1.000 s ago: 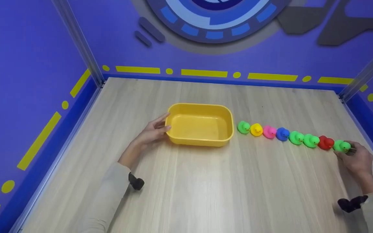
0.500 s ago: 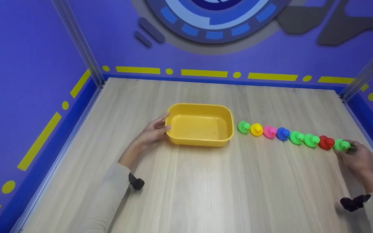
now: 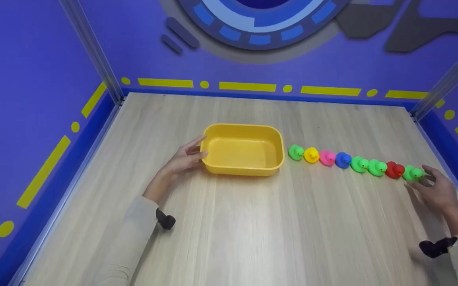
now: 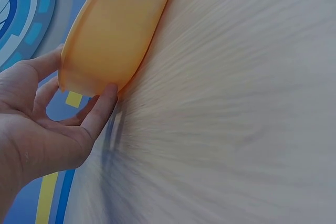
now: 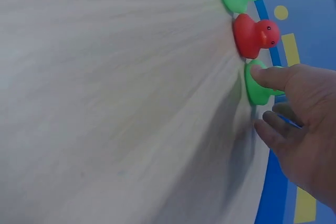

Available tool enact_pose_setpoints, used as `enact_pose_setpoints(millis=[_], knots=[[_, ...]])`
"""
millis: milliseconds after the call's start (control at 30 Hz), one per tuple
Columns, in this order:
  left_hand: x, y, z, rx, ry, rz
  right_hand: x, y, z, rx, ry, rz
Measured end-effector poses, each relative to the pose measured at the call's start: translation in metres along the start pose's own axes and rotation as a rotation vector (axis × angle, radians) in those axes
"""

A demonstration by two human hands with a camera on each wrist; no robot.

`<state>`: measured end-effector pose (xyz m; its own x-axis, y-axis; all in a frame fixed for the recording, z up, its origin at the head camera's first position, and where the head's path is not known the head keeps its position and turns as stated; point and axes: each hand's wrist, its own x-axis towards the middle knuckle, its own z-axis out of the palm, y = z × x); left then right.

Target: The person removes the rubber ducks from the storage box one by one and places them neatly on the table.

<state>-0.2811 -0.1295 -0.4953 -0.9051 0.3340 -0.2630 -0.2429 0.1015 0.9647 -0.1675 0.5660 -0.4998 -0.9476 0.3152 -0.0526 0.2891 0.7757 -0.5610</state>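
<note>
A yellow plastic tub (image 3: 241, 170) stands on the table, left of a row of small rubber ducks. My left hand (image 3: 179, 162) touches the tub's left end; in the left wrist view its thumb (image 4: 102, 109) lies against the end wall. At the right end of the row, my right hand (image 3: 437, 188) is around the last green duck (image 3: 411, 174) with thumb and fingers spread apart. Seen from the right wrist, the thumb (image 5: 275, 77) overlaps that green duck; contact is unclear. A red duck (image 3: 393, 170) sits beside it.
Leftward along the row are green ducks (image 3: 377, 168), a blue duck (image 3: 343, 160), a pink duck (image 3: 327, 158), a yellow duck (image 3: 311, 155) and a green duck (image 3: 295, 152) by the tub. Blue walls (image 3: 165, 63) bound the wooden table (image 3: 233, 230) on three sides.
My right hand has loosened from the last green duck, its thumb and fingers now farther apart. My left hand stays at the tub. The whole head view has shifted slightly.
</note>
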Motion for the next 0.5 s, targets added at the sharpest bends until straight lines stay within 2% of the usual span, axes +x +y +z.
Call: enact_pose_setpoints(millis=[133, 333, 500], knots=[[0.004, 0.0, -0.001, 0.017, 0.014, -0.005, 0.004, -0.01, -0.012, -0.049, -0.013, -0.024], [0.012, 0.002, -0.002, 0.016, 0.014, -0.023, 0.011, -0.031, -0.024, -0.139, 0.058, -0.123], [0.019, 0.003, -0.001, -0.014, 0.009, -0.034, 0.02, -0.055, -0.029, -0.078, 0.046, -0.214]])
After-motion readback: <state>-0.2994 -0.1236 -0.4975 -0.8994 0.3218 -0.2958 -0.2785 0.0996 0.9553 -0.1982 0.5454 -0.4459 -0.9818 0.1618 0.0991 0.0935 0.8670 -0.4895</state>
